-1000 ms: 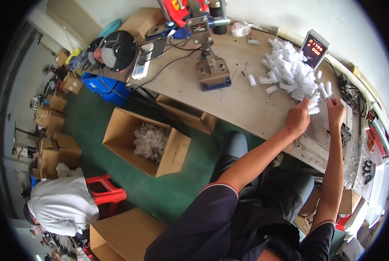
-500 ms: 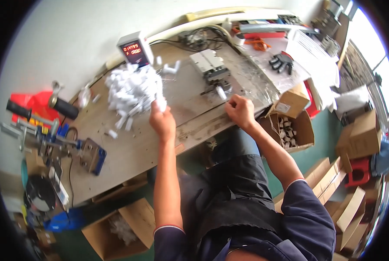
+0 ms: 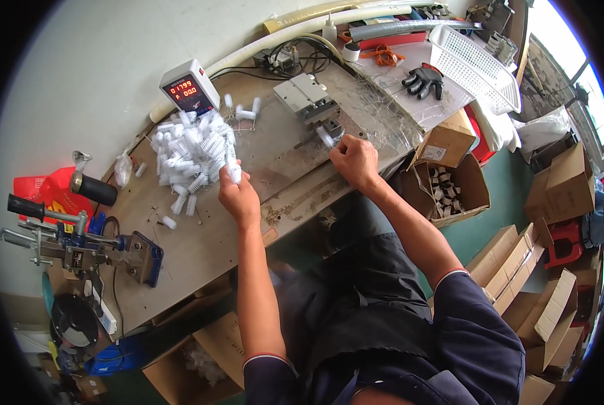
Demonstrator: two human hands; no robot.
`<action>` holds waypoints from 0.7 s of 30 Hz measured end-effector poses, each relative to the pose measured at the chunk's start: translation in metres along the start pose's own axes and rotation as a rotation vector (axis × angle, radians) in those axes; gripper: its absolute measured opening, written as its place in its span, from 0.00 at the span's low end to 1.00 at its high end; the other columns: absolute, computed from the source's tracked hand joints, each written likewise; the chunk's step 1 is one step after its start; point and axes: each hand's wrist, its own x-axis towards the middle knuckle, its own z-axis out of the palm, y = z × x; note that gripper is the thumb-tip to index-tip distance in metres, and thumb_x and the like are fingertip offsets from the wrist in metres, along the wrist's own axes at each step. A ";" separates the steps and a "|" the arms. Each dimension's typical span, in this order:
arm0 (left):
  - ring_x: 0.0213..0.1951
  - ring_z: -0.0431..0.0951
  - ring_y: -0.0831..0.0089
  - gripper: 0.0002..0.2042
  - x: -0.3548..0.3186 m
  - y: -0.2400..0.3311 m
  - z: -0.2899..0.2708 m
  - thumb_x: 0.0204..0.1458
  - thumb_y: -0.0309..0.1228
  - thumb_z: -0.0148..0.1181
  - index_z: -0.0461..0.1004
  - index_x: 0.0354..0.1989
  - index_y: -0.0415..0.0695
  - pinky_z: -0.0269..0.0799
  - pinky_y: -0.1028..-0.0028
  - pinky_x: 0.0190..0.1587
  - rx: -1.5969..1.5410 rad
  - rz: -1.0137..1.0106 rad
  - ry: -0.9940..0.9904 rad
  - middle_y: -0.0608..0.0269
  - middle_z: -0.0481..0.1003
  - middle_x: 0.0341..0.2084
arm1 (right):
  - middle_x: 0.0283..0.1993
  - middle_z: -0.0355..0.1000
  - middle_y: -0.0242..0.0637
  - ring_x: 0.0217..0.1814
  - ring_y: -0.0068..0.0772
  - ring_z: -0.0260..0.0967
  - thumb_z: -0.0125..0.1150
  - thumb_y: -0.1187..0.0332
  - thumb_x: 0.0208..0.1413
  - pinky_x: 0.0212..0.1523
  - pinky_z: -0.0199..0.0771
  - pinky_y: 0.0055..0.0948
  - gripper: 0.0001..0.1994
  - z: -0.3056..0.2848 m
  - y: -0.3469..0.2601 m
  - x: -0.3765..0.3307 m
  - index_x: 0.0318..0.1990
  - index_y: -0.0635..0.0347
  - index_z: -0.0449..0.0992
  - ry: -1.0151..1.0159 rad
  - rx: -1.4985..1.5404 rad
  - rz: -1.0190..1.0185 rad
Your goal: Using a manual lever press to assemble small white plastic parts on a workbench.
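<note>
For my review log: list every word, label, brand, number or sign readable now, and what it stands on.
White display box: two rows of lit red characters, legible but not transcribed here.
Cardboard box, right of centre: pale label, too small to read.
Lever press: small dark plate, too small to read.
Red bag: marking partly hidden, unreadable.

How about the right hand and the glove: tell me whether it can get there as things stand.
Probably yes, with a stretch: the glove lies uncovered beyond the right hand, and nothing tall seems to stand between them.
</note>
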 end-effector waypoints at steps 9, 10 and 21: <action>0.28 0.80 0.68 0.09 0.001 0.000 0.004 0.61 0.23 0.53 0.79 0.46 0.41 0.75 0.67 0.35 -0.017 -0.007 -0.009 0.61 0.77 0.23 | 0.26 0.76 0.51 0.33 0.58 0.76 0.64 0.61 0.45 0.39 0.75 0.48 0.12 0.005 -0.004 0.004 0.25 0.62 0.77 0.013 0.000 0.060; 0.28 0.80 0.68 0.09 0.001 -0.003 0.004 0.61 0.23 0.53 0.79 0.46 0.41 0.75 0.67 0.35 -0.016 -0.010 -0.005 0.61 0.77 0.23 | 0.26 0.76 0.51 0.33 0.58 0.76 0.64 0.60 0.44 0.39 0.75 0.48 0.12 0.005 -0.005 0.004 0.25 0.62 0.77 0.013 -0.002 0.064; 0.24 0.72 0.77 0.08 0.000 -0.005 0.004 0.65 0.26 0.54 0.79 0.46 0.42 0.68 0.73 0.30 -0.029 0.124 0.040 0.68 0.73 0.22 | 0.24 0.75 0.49 0.31 0.57 0.76 0.64 0.61 0.43 0.36 0.74 0.47 0.12 0.008 -0.007 0.002 0.23 0.61 0.77 0.051 -0.002 0.069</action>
